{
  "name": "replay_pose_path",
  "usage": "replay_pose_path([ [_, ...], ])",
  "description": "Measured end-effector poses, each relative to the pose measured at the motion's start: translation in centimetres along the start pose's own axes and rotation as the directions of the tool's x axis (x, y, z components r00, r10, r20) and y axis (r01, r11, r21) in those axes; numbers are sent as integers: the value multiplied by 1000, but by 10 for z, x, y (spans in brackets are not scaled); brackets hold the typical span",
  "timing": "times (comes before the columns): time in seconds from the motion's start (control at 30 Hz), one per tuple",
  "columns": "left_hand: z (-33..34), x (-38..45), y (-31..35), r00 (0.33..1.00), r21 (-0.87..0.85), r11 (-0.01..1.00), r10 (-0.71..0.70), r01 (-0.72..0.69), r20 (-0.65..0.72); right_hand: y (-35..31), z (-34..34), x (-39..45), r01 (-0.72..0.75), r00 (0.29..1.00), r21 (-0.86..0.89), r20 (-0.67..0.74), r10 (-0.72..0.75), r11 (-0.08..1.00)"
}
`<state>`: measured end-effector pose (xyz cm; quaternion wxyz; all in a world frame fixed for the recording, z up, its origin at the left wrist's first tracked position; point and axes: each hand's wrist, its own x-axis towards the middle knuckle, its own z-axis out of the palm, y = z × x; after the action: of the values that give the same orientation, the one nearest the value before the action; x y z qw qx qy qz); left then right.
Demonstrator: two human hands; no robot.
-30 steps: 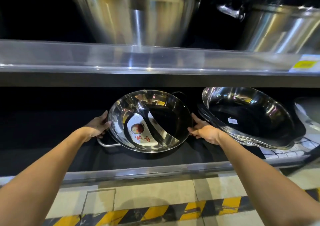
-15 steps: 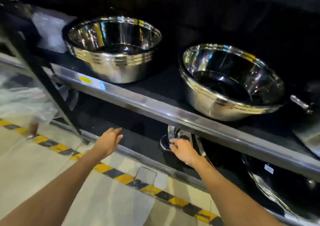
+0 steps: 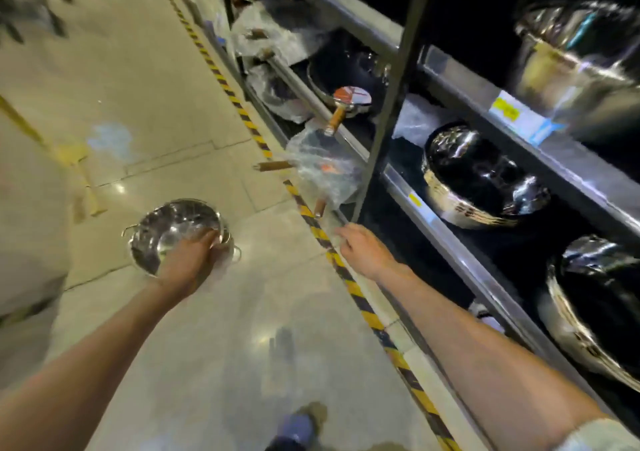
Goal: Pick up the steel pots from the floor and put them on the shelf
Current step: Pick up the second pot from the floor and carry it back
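A shiny steel pot [image 3: 166, 232] with side handles is on the pale tiled floor to my left. My left hand [image 3: 192, 260] reaches down over its near rim, fingers curled on the edge. My right hand [image 3: 363, 249] hovers with fingers apart over the striped floor tape, just in front of the metal shelf's lower rail [image 3: 450, 242], holding nothing. Two steel pots [image 3: 481, 180] [image 3: 599, 308] sit on the lower shelf to the right, and a third pot [image 3: 575, 55] stands on the level above.
Yellow-black tape [image 3: 332, 256] runs along the shelf's foot. Wooden-handled pans in plastic wrap [image 3: 322, 163] stick out of the shelf ahead. A dark upright post [image 3: 391, 104] divides the shelf. My shoe [image 3: 298, 430] shows at the bottom.
Both hands have left the divided pot on the bottom shelf. The view swung left to the floor, and my left hand came down onto a pot there.
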<state>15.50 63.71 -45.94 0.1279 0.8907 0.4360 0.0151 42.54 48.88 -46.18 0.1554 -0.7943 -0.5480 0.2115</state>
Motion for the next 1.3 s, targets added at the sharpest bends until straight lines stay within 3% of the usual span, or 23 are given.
replay_pose_path([
  [0.13, -67, -73, -58, 997, 49, 997, -62, 65, -56, -78, -5, -2, 185, 978, -45, 102, -179, 982],
  [0.27, -109, -120, -111, 982, 56, 987, -145, 152, -120, -152, 2, 12, 295, 950, -23, 118, -290, 955],
  [0.57, -127, -167, -213, 954, 31, 957, -287, 290, -83, -259, 47, 51, 274, 951, 60, 133, -279, 960],
  [0.83, -130, -127, -280, 950, 18, 950, -313, 313, -2, -299, 67, 120, 218, 965, 34, 144, -221, 975],
  [1.03, -119, -56, -324, 939, 14, 941, -338, 338, 57, -289, 85, 196, 186, 962, 4, 201, -183, 983],
  [1.3, -37, 51, -396, 917, -40, 918, -392, 396, 75, -251, 162, 329, 137, 965, -47, 232, -122, 990],
])
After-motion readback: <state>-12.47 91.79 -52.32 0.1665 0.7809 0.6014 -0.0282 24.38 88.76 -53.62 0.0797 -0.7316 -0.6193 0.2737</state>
